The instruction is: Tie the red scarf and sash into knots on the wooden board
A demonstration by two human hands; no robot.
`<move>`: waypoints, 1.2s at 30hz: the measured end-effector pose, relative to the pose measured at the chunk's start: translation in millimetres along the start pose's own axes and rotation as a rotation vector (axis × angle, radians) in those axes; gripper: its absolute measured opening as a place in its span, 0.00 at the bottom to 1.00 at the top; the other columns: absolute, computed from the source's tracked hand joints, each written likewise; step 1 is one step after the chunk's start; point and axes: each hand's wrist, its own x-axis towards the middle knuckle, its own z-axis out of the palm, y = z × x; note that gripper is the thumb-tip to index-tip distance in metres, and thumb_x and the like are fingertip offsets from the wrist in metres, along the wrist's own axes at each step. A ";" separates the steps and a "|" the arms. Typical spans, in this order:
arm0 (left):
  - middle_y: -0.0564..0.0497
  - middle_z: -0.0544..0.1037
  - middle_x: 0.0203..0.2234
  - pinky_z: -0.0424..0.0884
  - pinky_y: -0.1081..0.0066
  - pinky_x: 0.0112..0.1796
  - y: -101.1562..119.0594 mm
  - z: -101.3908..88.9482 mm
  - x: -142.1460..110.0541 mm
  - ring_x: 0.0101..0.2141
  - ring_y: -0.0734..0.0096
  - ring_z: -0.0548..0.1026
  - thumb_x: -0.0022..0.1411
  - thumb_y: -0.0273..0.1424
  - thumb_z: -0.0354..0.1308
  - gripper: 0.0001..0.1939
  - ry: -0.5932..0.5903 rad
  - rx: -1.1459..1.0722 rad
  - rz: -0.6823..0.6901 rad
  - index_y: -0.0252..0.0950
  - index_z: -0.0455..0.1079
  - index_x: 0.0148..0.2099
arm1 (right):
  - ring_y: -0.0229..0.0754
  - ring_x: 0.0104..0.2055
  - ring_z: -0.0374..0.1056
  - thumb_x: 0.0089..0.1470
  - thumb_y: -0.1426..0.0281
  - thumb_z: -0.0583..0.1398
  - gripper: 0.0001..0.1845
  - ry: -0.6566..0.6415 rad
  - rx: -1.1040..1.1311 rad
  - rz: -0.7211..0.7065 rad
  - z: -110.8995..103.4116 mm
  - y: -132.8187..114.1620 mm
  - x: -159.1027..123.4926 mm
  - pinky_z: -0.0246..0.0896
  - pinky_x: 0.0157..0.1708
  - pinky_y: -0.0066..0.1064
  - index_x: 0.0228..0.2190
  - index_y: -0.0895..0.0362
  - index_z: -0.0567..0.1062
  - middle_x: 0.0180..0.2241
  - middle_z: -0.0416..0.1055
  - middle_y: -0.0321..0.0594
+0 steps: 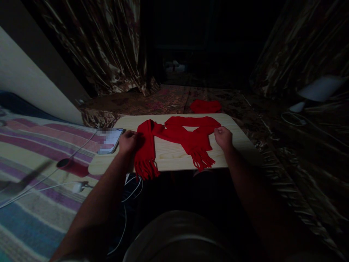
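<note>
A red knitted scarf with fringed ends lies in loops on a light wooden table. One fringe hangs over the table's near edge at the left; the other lies near the middle of that edge. At the scarf's left edge, my left hand is closed, with its fingertips pinching the cloth. My right hand pinches the right bend of the loop between thumb and fingers. Between the two hands the scarf crosses over itself, leaving a small gap where the wood shows.
A phone lies at the table's left edge, beside my left hand. Another red cloth sits beyond the far edge. On the striped bed are a dark red cylinder, a white plug and cables. A white lamp stands right.
</note>
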 end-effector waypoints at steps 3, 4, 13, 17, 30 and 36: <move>0.43 0.82 0.33 0.72 0.69 0.31 -5.5 0.0 2.9 0.30 0.64 0.77 0.52 0.36 0.58 0.14 -0.009 0.048 0.046 0.34 0.77 0.38 | 0.44 0.30 0.68 0.54 0.60 0.56 0.12 -0.001 -0.022 -0.012 -0.7 -1.4 -0.9 0.59 0.35 0.33 0.27 0.53 0.74 0.27 0.76 0.42; 0.43 0.82 0.33 0.72 0.68 0.32 -6.6 0.0 3.3 0.30 0.64 0.78 0.53 0.36 0.58 0.14 -0.016 0.068 0.059 0.34 0.77 0.38 | 0.44 0.30 0.68 0.54 0.61 0.56 0.12 -0.001 -0.022 -0.015 -0.8 -1.5 -1.1 0.59 0.34 0.33 0.27 0.54 0.74 0.27 0.76 0.42; 0.42 0.83 0.33 0.73 0.65 0.38 -8.1 -0.3 3.4 0.35 0.59 0.79 0.56 0.39 0.58 0.14 -0.039 0.208 0.151 0.34 0.78 0.38 | 0.45 0.31 0.69 0.53 0.62 0.57 0.11 -0.022 -0.045 -0.020 1.1 0.1 0.1 0.59 0.36 0.34 0.27 0.54 0.75 0.28 0.76 0.43; 0.42 0.83 0.33 0.74 0.65 0.39 -7.5 -0.2 3.2 0.36 0.58 0.79 0.56 0.39 0.57 0.14 -0.035 0.230 0.167 0.35 0.78 0.37 | 0.45 0.31 0.69 0.53 0.62 0.57 0.11 -0.021 -0.053 -0.025 0.9 -0.8 -0.5 0.60 0.36 0.34 0.27 0.54 0.75 0.28 0.77 0.43; 0.39 0.81 0.45 0.73 0.62 0.49 -0.4 1.0 -1.8 0.45 0.55 0.79 0.58 0.41 0.59 0.18 -0.064 0.311 0.335 0.34 0.80 0.44 | 0.45 0.31 0.69 0.54 0.63 0.57 0.10 -0.036 -0.089 -0.037 -3.9 -8.1 -3.5 0.58 0.35 0.33 0.26 0.54 0.74 0.28 0.77 0.43; 0.42 0.81 0.48 0.70 0.64 0.54 -1.3 2.5 -0.2 0.49 0.56 0.78 0.60 0.43 0.58 0.19 -0.127 0.337 0.449 0.36 0.81 0.45 | 0.45 0.30 0.69 0.53 0.61 0.57 0.11 -0.050 -0.062 -0.031 -2.4 -5.4 -2.8 0.57 0.33 0.33 0.26 0.54 0.74 0.27 0.76 0.42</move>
